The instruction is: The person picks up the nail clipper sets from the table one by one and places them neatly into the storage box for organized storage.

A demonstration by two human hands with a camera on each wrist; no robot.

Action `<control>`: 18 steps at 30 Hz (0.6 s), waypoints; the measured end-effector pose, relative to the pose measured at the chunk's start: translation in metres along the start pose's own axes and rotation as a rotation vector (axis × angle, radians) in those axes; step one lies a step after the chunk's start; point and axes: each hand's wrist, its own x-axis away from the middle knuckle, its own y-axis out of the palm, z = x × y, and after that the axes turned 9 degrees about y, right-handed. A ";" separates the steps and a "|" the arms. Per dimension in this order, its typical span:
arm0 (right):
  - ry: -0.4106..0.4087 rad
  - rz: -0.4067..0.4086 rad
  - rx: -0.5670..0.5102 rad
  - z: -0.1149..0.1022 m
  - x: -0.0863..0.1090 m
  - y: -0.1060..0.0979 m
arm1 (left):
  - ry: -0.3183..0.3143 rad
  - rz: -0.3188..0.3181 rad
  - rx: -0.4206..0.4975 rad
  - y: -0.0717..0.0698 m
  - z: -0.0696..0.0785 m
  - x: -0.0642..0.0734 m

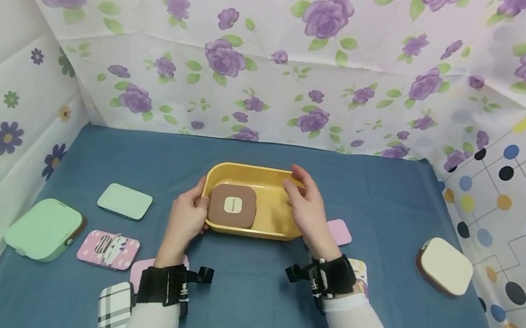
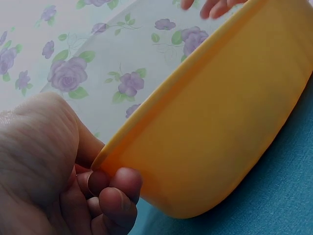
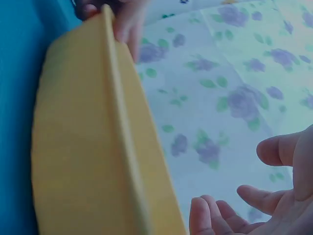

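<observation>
A yellow rectangular tray [image 1: 274, 236] lies on the blue cloth, its near side raised in the wrist views. Inside its left half sits a brown square case [image 1: 220, 203] with a small cream label. My left hand [image 1: 187, 215] grips the tray's left end, thumb over the rim and fingers curled beneath. Over the tray's right end hovers my right hand [image 1: 310, 209], its fingers spread and holding nothing. The right wrist view shows those fingers [image 3: 274, 152] apart from the yellow wall.
Left lie a mint flat case [image 1: 125, 201], a green box [image 1: 45, 229], a pink cartoon case [image 1: 109, 249] and a checkered case [image 1: 115, 307]. A pink case [image 1: 339, 231] and a patterned case [image 1: 359, 273] lie by my right arm. A cream-topped box [image 1: 445, 266] stands far right.
</observation>
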 end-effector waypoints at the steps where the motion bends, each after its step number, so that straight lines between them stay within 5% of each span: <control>1: 0.001 0.004 -0.006 0.000 0.002 -0.005 | -0.001 -0.003 0.002 0.000 0.000 0.000; 18: 0.029 -0.001 0.080 0.028 0.014 -0.074 | -0.007 -0.006 0.006 0.000 0.002 0.001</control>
